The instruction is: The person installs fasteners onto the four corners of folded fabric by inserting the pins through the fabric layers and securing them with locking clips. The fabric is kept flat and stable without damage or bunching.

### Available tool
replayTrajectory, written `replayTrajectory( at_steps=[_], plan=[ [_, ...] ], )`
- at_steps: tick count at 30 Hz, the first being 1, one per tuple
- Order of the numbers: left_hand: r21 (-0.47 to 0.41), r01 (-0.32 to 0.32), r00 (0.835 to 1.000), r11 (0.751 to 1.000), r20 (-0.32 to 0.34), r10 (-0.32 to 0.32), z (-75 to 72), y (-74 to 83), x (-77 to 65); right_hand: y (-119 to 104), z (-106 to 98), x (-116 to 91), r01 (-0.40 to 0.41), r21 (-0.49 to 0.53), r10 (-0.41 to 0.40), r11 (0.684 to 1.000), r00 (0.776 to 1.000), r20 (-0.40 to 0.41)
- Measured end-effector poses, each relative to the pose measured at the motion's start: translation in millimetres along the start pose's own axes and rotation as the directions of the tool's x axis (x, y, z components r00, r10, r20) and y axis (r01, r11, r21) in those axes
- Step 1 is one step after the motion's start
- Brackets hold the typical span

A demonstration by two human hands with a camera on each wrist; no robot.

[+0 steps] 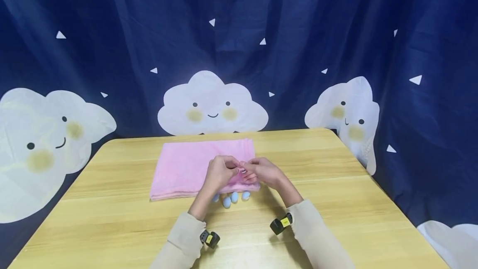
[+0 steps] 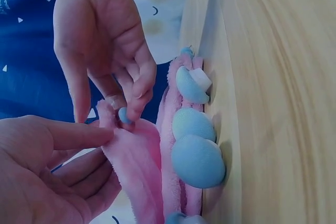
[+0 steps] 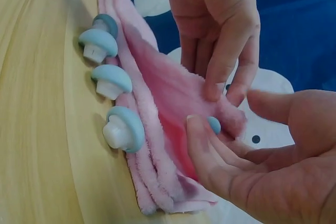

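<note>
1. The desk [image 1: 358, 206] apparently serves as a flat, firm base.
2. The folded pink cloth [image 1: 186, 159] lies at the desk's 11 o'clock, one flap lifted, presumably for access.
3. At the cloth's 3 o'clock, the left hand [image 1: 220, 172] pinches that flap, likely steadying it; the right hand [image 1: 265, 171] pinches a blue knob [image 3: 213, 125] beside it.
4. More knobs [image 3: 126, 128] (mushroom-shaped, white-stemmed) sit at its 5 o'clock, probably for easy reach.
</note>
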State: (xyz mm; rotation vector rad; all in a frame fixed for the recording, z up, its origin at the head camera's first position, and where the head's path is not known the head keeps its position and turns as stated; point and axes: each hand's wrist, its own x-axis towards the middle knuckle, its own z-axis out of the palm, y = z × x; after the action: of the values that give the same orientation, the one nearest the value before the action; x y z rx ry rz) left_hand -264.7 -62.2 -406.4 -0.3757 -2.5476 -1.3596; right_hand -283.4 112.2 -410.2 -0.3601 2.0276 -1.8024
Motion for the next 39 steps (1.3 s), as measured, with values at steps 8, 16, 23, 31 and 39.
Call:
replayTrajectory(
  at_steps=[8, 16, 23, 31, 39],
  plan=[
    [0.002, 0.047, 0.999, 0.999, 0.016, -0.047, 0.4, -0.8, -0.8, 3.1, 3.0, 2.9, 0.024, -0.009, -0.024, 1.000, 0.995, -0.092],
    [0.056, 0.029, 0.999, 0.998, 0.040, -0.031, 0.1, -2.2, -0.7, 5.9, 4.4, 4.3, 0.046, 0.016, -0.043, 0.999, 0.990, -0.133],
    [0.076, 0.016, 0.999, 0.997, 0.047, -0.020, -0.7, -0.9, -1.4, 5.9, 4.3, 3.3, 0.059, 0.007, -0.058, 0.998, 0.987, -0.150],
    [0.063, 0.011, 0.998, 0.998, 0.060, -0.014, -0.5, 0.5, -1.3, 4.8, 4.1, 3.2, 0.029, 0.026, -0.024, 0.999, 0.985, -0.170],
    [0.061, 0.018, 0.998, 0.998, 0.060, -0.022, -0.9, 0.8, -1.0, 3.8, 4.1, 2.1, 0.030, 0.049, -0.021, 0.998, 0.986, -0.168]
  ],
)
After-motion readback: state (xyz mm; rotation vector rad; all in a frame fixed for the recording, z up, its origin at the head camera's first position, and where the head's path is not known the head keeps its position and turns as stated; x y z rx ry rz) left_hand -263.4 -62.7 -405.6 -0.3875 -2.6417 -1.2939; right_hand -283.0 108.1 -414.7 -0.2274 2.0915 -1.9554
